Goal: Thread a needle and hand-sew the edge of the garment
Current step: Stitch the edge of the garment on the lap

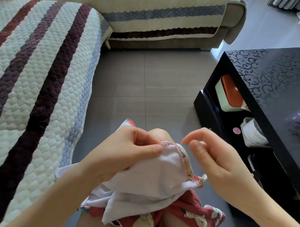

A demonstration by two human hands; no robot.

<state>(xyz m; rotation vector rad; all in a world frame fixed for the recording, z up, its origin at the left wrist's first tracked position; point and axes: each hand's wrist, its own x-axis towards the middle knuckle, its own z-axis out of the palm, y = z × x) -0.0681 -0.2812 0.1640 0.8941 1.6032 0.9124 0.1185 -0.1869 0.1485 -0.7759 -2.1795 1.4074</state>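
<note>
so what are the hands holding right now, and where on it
The left hand pinches the garment at its stitched edge, thumb on top. The right hand is beside it; whether it pinches anything cannot be told.

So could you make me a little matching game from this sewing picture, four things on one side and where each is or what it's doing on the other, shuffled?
Things:
1. white garment with a red flowered print
2. pale green box with an orange lid
3. striped quilted sofa cover
4. left hand

Places or states:
A. in the glossy black table's open shelf
B. on the person's left side
C. draped over the person's knees
D. pinching the garment's stitched hem

Pairs: 1-C, 2-A, 3-B, 4-D.
</note>
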